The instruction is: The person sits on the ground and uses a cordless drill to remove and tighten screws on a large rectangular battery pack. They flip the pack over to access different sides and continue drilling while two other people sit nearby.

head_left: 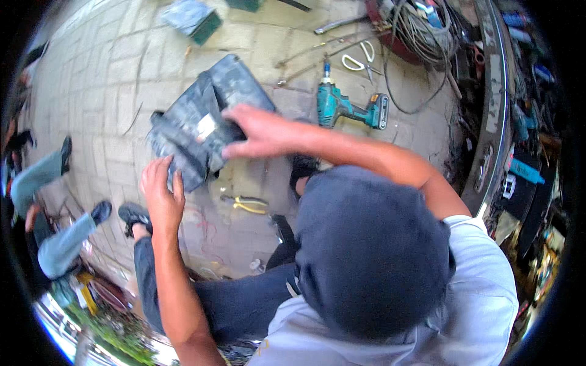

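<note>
A dusty dark-grey plastic casing (183,113) with a pale label lies on the paving in front of me. A flat panel makes up its far right part. My right hand (261,130) reaches over its right side, thumb and fingers apart, slightly blurred. Beside the near left corner is my left hand (163,190), its fingers loosely spread by the casing's edge. I cannot tell whether either hand presses on the casing. Yellow-handled pliers (249,204) lie on the ground just nearer to me. Right of the casing rests a teal cordless impact driver (347,107).
White-handled scissors (361,61) and thin metal rods (317,52) lie beyond the driver. Coiled cable (421,30) sits at the far right by a metal rail (491,122). A grey-green block (194,21) stands at the back. Another person's legs (64,244) extend in from the left.
</note>
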`<state>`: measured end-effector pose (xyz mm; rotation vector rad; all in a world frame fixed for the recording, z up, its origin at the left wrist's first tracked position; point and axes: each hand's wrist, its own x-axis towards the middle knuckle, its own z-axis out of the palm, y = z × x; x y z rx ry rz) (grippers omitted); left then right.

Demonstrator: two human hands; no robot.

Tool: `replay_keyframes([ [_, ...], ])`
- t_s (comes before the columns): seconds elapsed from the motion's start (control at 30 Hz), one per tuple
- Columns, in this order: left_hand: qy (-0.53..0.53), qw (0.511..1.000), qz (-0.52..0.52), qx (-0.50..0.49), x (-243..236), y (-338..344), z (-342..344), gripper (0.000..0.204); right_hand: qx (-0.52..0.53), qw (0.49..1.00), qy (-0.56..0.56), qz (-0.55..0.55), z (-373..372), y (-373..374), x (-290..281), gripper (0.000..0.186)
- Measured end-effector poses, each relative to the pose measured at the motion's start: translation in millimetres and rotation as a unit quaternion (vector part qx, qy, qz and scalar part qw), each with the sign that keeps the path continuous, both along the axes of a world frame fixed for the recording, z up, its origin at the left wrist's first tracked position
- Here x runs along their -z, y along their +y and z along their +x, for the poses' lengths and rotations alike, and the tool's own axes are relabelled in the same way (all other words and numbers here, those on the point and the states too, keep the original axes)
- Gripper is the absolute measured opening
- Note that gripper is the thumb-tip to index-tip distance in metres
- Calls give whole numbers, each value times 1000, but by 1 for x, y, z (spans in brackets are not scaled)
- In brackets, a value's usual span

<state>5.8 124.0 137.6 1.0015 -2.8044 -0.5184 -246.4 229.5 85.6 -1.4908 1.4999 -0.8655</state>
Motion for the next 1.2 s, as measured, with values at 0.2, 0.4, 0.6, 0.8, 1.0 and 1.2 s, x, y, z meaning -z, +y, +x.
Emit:
replay_keyframes([
  [0.2,-67,990,-107,58,-86,46,73,38,152,987,57,3,-68,8,-97,61],
  [0.4,58,929,-365,20,-196,-68,84,32,194,976,61,-80,-99,-10,-226,47],
  [0.6,161,931,-265,-193,-215,-82,170,32,91,956,191,-203,-45,-33,-244,50],
  [0.8,368,890,-157,-217,-238,0,163,33,67,962,211,-159,-17,-21,-257,51],
  [1.0,402,856,-18,-324,-212,93,113,38,37,975,136,-169,24,-28,-254,51],
  [1.2,433,779,287,-351,-173,59,73,36,147,930,334,34,-18,-87,-180,56],
])
